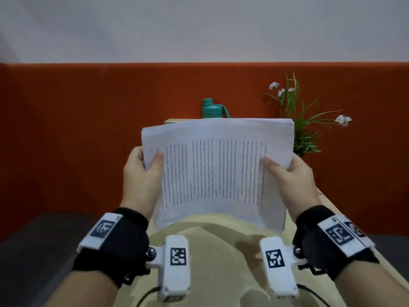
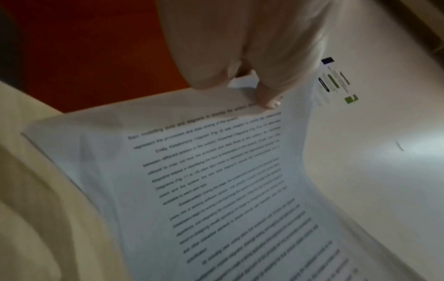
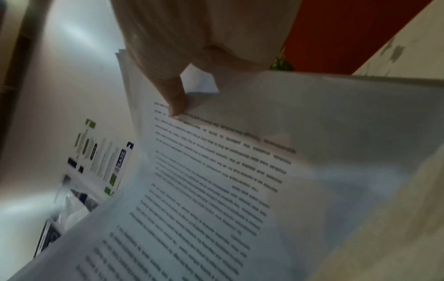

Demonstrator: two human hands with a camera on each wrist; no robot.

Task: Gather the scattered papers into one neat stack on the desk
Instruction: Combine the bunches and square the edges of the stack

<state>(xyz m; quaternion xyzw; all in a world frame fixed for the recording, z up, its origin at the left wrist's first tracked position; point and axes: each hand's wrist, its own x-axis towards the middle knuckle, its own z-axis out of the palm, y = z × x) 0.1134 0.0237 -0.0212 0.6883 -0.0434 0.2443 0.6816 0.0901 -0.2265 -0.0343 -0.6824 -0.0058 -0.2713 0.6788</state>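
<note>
A thick stack of printed white papers [image 1: 218, 171] is held up off the desk [image 1: 212, 269] between both hands, its printed face toward me. My left hand [image 1: 141, 171] grips the stack's left edge, thumb on the front and fingers behind. My right hand [image 1: 287, 173] grips the right edge the same way. In the left wrist view the thumb presses the top sheet of the papers [image 2: 216, 190]. The right wrist view shows the thumb on the printed page of the papers [image 3: 240, 180], with several sheet edges fanned beside it.
A teal water bottle [image 1: 212, 109] stands behind the stack at the back of the desk. A potted plant with pink flowers [image 1: 298, 116] is at the back right. An orange partition [image 1: 88, 129] rises behind the desk. A printed label [image 3: 103, 159] shows in the right wrist view.
</note>
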